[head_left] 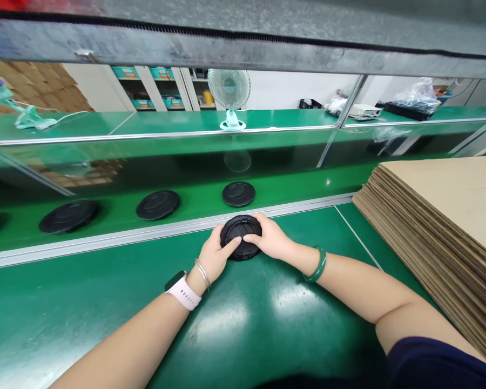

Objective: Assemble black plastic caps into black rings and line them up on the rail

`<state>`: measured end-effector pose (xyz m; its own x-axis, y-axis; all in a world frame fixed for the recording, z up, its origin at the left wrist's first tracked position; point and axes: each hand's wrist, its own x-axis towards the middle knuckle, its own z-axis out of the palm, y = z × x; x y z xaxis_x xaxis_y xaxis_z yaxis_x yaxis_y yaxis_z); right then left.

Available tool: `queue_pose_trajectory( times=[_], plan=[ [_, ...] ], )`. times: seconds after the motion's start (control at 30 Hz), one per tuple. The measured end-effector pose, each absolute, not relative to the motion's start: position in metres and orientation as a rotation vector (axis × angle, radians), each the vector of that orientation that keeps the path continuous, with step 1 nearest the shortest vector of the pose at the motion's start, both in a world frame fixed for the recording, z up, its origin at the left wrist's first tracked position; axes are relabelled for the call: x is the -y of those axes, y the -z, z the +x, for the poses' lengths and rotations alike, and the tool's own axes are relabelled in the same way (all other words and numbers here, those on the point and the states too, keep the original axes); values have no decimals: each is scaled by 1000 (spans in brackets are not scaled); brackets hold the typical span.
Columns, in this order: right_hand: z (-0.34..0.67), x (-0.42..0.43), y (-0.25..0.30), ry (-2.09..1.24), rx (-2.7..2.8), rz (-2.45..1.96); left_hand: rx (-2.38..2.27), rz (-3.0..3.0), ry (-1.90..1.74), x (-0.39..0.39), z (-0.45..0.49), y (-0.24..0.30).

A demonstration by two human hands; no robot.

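Observation:
A round black plastic cover (238, 231) lies on the green worktable (105, 302), just in front of the metal rail. My left hand (215, 256) grips its left side, forefinger stretched across the top. My right hand (270, 237) curls over its right edge, thumb lying on the disc. Both hands hold the same cover. A pale watch and a thin bangle sit on my left wrist, a green bangle on my right.
Beyond the aluminium rail (146, 234) runs a green conveyor belt carrying three more black covers (238, 193) (157, 205) (69, 215). A tall stack of flat cardboard sheets (441, 227) fills the right side. A small desk fan (229, 97) stands on the upper shelf.

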<state>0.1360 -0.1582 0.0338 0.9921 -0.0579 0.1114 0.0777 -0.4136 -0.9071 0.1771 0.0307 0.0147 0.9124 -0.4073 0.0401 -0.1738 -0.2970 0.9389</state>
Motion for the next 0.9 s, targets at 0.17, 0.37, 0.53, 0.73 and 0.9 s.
queue_pose_trajectory(
  times=[0.17, 0.37, 0.53, 0.73, 0.9],
  plan=[
    [158, 189, -34, 181, -11, -1903, 442, 1711, 362, -28, 173, -21],
    [183, 283, -36, 742, -268, -2491, 436, 1624, 444, -27, 168, -31],
    [181, 265, -20, 466, -101, -2902, 471, 1622, 451, -26, 173, -26],
    [168, 215, -3, 229, 637, -2850, 477, 1615, 406, -15, 171, -18],
    [185, 230, 11, 264, 563, -2924, 429, 1684, 381, -9, 169, -29]
  ],
)
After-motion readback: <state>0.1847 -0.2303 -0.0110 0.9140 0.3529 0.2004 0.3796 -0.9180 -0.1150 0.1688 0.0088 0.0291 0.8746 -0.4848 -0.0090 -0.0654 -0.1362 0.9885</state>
